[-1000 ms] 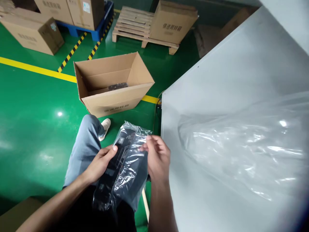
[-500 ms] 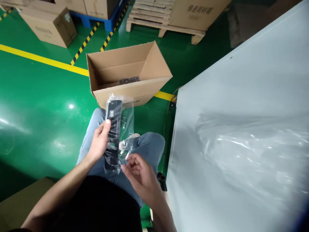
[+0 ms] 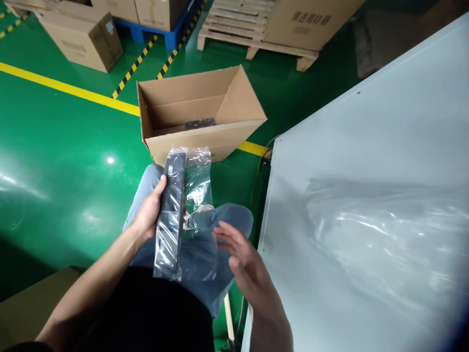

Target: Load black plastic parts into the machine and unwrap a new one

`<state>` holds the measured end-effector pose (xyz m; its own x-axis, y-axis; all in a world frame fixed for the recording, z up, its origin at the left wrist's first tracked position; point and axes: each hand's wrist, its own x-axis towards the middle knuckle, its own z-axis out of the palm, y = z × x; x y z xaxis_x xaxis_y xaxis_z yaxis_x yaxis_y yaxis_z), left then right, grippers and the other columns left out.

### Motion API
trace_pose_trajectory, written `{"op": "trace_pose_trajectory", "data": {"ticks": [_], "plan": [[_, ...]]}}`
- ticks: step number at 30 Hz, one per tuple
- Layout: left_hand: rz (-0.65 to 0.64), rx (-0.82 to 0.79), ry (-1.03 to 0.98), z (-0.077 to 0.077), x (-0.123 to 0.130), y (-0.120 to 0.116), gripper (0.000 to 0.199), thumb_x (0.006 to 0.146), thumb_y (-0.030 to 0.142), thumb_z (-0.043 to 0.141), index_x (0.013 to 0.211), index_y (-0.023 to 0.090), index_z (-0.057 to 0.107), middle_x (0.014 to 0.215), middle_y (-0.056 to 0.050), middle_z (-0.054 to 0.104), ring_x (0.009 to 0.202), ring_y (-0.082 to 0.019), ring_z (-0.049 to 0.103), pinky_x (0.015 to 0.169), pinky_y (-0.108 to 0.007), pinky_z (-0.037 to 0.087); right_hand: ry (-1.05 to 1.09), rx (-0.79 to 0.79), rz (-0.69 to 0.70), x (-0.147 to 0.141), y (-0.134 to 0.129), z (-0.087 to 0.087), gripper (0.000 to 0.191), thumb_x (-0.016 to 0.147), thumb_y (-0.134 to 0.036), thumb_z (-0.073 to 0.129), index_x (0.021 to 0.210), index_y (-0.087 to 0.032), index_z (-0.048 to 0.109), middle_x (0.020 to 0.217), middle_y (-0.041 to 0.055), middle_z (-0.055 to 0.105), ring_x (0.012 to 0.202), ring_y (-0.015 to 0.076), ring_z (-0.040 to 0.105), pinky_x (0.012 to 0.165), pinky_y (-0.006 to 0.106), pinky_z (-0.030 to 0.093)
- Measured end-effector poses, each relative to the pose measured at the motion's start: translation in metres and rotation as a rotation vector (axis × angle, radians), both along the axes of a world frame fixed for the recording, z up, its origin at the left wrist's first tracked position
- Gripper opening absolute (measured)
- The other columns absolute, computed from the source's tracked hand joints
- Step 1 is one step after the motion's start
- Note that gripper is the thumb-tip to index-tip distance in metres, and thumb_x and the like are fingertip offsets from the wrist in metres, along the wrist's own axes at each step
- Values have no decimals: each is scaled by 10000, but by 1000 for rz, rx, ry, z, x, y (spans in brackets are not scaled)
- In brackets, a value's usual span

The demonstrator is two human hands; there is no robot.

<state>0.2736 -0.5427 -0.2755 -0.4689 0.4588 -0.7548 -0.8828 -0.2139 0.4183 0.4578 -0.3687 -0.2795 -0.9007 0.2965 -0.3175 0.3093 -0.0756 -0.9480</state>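
Observation:
A long dark part (image 3: 171, 210) sits inside a clear plastic bag (image 3: 200, 190), held upright over my lap. My left hand (image 3: 151, 208) grips the part through the plastic along its left side, thumb on its front. The bag's loose side spreads out to the right of the part. My right hand (image 3: 238, 252) is just right of the bag with its fingers apart and nothing in them. Beyond my knees stands an open cardboard box (image 3: 205, 139), with a dark plastic-wrapped item (image 3: 200, 123) inside it.
On the right is a large pale grey surface (image 3: 293, 161) with clear plastic sheeting (image 3: 381, 234) on it. A closed carton (image 3: 82, 41), a blue pallet (image 3: 172, 38) and a wooden pallet (image 3: 252, 41) stand at the back. Another box (image 3: 40, 303) is at lower left.
My right hand has moved right, away from the bag, and its fingers have spread. The bag's loose side now hangs wider and flatter, and the part has turned slightly in my left hand.

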Motion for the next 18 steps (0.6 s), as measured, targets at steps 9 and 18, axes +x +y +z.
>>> {"op": "trace_pose_trajectory", "data": {"ticks": [9,18], "plan": [[71,-34,149,-17,23,16,663,789,752,786,1066,152,733,856,-92,761,775,-257,736,660,-337,617,-50,463,-161,-17,-43,11,301,1055,-505,527,983,-232,632,633,-23,639,547,156,617,587,277,520],[12,-144,280,-14,38,19,665,647,427,978,1182,194,659,887,3,736,688,-120,647,598,-204,510,22,566,-100,-3,-39,24,236,1066,-433,526,1054,-243,666,747,6,718,601,152,663,614,254,529]]}}
